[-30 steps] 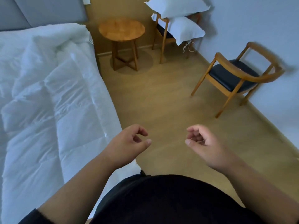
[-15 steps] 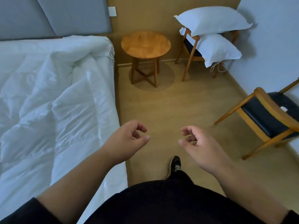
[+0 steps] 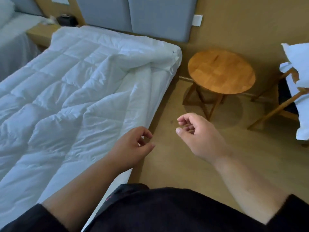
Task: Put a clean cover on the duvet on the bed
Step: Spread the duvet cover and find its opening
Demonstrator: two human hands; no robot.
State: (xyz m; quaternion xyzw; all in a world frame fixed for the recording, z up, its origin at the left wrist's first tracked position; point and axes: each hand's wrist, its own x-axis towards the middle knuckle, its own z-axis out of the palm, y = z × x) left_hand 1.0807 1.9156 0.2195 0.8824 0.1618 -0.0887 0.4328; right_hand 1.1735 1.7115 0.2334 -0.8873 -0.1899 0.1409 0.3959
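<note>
A white quilted duvet [image 3: 66,91] lies rumpled across the bed, its right edge folded back along the mattress side. Small ties hang at its far right corner [image 3: 172,69]. My left hand [image 3: 132,148] hovers over the bed's near right edge, fingers loosely curled, holding nothing. My right hand [image 3: 199,136] hangs over the floor beside the bed, fingers also loosely curled and holding nothing. No separate cover is visible in view.
A round wooden side table [image 3: 220,71] stands right of the bed head. A wooden chair [image 3: 284,101] stacked with white pillows [image 3: 301,64] is at the far right. Grey padded headboard panels [image 3: 133,15] line the wall. A second bed [image 3: 11,30] is far left.
The view has swung left toward the bed, so the duvet fills more of the frame. Both hands stay loosely curled and holding nothing; the left one is now over the bed's edge.
</note>
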